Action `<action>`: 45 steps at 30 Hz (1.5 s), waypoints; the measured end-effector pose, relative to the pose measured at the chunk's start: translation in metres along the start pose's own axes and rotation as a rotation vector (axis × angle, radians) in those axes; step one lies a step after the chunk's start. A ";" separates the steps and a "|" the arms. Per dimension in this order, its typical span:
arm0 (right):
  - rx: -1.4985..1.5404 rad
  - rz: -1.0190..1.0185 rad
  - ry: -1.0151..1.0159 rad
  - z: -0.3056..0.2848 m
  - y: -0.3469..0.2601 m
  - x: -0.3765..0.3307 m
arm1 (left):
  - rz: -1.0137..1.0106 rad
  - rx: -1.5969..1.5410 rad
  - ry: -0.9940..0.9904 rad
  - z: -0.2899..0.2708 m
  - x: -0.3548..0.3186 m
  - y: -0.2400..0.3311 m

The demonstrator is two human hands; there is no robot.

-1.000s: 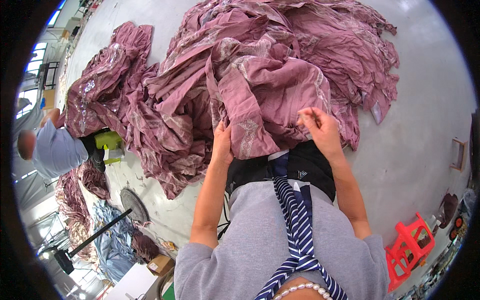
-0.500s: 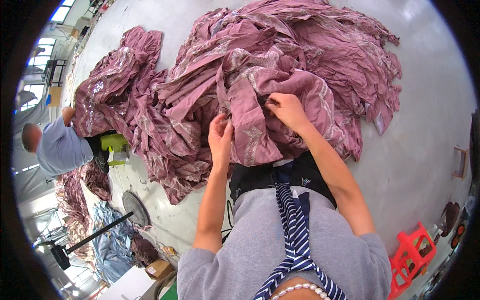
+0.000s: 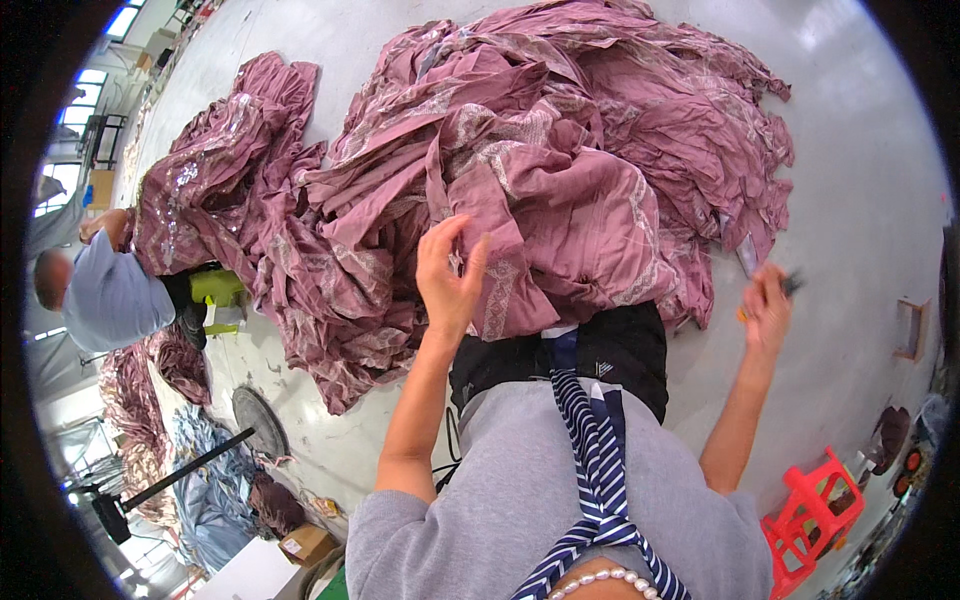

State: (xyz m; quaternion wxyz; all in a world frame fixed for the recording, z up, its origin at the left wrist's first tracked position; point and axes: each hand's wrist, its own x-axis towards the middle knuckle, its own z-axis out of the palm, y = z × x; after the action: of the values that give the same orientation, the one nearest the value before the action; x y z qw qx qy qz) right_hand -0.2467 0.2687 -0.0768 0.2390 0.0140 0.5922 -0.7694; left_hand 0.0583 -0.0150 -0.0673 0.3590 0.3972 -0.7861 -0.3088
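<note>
A large heap of mauve cloth (image 3: 590, 200) with pale patterned bands spreads in front of me and reaches my lap. My left hand (image 3: 450, 275) is over its near part, beside a folded flap. Its thumb and fingers are apart, with nothing seen between them. My right hand (image 3: 765, 315) is out to the right, off the heap and above the floor. Its fingers are closed around a small dark tool (image 3: 793, 283) with an orange bit showing at the other side. Blur hides the tool's exact kind.
At the left a person in a light blue shirt (image 3: 115, 295) sits on a green stool (image 3: 222, 290), touching the cloth. A round-based stand (image 3: 258, 422), blue cloth (image 3: 210, 490) and a cardboard box (image 3: 307, 543) lie lower left. A red plastic stool (image 3: 815, 515) stands lower right.
My right hand has left the cloth and swung out to the right, where the small dark tool now shows in it. My left hand has shifted slightly, its thumb and fingers wider apart.
</note>
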 end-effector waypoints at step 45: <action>-0.478 0.071 -0.947 0.161 0.071 -0.129 | -0.823 -0.884 -0.464 -0.011 -0.064 0.045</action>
State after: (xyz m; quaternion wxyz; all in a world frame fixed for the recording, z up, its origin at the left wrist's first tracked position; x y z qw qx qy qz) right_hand -0.0633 0.1529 -0.0535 0.5028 -0.3698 0.5773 -0.5264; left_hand 0.0766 0.0591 -0.0469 0.1617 0.4036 -0.4256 -0.7936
